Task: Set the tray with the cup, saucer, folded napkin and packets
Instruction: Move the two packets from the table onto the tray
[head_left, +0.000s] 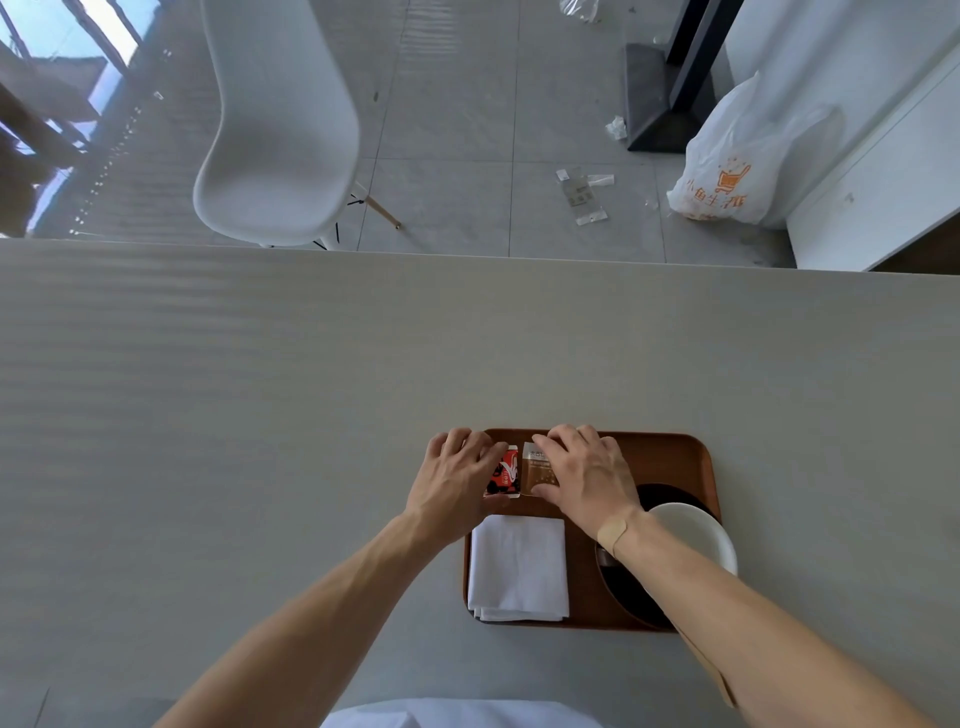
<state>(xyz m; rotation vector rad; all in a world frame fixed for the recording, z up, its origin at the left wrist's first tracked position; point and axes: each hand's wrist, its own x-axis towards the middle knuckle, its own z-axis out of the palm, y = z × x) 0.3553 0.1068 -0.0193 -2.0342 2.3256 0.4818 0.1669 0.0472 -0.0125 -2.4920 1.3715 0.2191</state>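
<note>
Wooden tray (670, 457), far-left corner: we press red packet (505, 474) and brown packet (537, 470) flat, aligning edges, left hand (457, 475) and right hand (584, 475) spread, one per packet.

Left hand (457, 475) covers the left part of the red packet (505, 475); right hand (584, 475) covers the right side of the brown packet (537, 470); print on both too small to read; right forearm hides much of the dark saucer (623, 587) and part of the white cup (698, 532); whether fingers grip or only rest on the packets cannot be told; white garment (457, 714) cut off by the bottom edge.
</note>
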